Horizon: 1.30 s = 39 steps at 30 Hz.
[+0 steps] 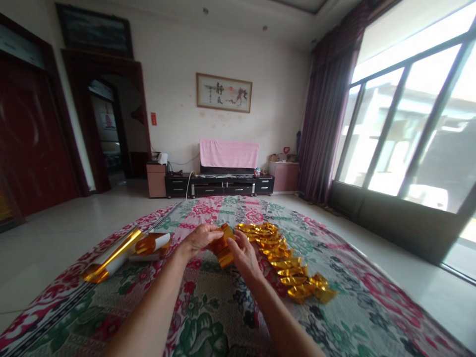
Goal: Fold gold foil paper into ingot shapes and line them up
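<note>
Between my two hands is a piece of gold foil paper (225,250), partly folded and held just above the flowered cloth. My left hand (201,239) pinches its upper left edge with thumb and fingers. On its right side, my right hand (243,250) grips the foil with the thumb on the near face; some fingers are hidden behind it. To the right lie several folded gold foil ingots (290,263) in an overlapping row. Left of my left hand are curled sheets of gold foil paper (119,255) with white backs.
The flowered cloth (208,317) covers the broad surface in front of me. Beyond it stands a black TV cabinet (238,190) with a pink towel (228,152) draped over a screen. A window (394,129) and purple curtain (322,109) are on the right.
</note>
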{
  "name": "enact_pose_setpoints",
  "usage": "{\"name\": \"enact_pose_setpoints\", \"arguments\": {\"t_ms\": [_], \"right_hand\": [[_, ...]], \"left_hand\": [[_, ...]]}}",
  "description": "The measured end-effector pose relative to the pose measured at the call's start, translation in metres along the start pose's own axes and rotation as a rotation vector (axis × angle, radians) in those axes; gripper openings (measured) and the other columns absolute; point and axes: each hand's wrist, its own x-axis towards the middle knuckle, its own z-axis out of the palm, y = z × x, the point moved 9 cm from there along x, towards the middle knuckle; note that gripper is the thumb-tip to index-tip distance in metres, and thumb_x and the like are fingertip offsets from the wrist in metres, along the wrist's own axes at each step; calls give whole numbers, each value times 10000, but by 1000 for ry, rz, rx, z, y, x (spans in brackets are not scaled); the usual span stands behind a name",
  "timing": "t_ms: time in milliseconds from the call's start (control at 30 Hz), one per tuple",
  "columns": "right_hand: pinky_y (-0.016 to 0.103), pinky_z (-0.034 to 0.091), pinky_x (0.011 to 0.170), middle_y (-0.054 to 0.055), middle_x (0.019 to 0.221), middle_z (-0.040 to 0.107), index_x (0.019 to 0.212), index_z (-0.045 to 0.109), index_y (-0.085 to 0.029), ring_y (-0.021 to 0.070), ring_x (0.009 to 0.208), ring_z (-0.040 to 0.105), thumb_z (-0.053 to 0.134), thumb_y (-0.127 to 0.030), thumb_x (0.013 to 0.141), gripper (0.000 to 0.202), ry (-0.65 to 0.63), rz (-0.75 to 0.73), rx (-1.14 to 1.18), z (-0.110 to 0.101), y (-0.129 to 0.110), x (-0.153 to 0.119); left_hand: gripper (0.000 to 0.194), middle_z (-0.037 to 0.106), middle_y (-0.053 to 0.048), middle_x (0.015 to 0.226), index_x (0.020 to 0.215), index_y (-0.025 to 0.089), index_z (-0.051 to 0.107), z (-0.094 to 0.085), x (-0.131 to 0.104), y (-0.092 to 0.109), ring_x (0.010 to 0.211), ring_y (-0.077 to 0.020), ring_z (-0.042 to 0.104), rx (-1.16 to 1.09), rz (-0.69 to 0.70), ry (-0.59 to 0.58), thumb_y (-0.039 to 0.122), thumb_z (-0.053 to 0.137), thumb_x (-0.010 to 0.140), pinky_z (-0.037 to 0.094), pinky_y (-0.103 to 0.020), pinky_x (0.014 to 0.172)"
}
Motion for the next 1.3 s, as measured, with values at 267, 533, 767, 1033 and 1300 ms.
{"name": "enact_pose_setpoints", "arguments": {"t_ms": [267, 533, 767, 1033, 1300], "right_hand": [[338, 420, 818, 122, 1059, 565, 1030, 563, -152, 220, 941, 543, 514, -380, 724, 385, 373, -165, -312, -40, -25, -11], [259, 464, 626, 29, 805, 658, 901, 638, -178, 175, 755, 595, 495, -439, 745, 336, 83, -133, -115, -7, -20, -7], [197, 434, 504, 26, 764, 657, 861, 639, -160, 139, 654, 598, 593, -470, 653, 376, 74, 108, 211, -4, 11, -2], [192, 442, 543, 2, 730, 641, 827, 640, -167, 104, 623, 574, 650, -426, 631, 325, 76, 93, 380, -11, 14, 3], [219, 462, 608, -9, 763, 639, 847, 640, -184, 102, 640, 578, 663, -400, 651, 292, -1, 31, 474, -5, 7, 1]], "left_hand": [[316, 595, -18, 566, 689, 90, 625, -28, 8, 9, 523, -115, 528, -17, 125, 250, 395, 609, 610, 378, -219, 531], [335, 556, 11, 530, 718, 99, 638, -15, 10, 9, 483, -102, 490, 91, 85, 211, 416, 584, 626, 340, -207, 477], [324, 561, 7, 553, 707, 114, 644, 10, 6, 6, 488, -87, 473, 180, 26, 53, 423, 566, 647, 352, -202, 487], [633, 576, -119, 1114, 1175, 150, 518, -7, 4, 0, 820, -170, 565, 155, 1, 156, 367, 658, 597, 399, -206, 562], [460, 609, -92, 1069, 1081, 197, 584, 20, 4, -31, 851, -152, 571, -227, -57, -138, 353, 656, 655, 427, -184, 570]]}}
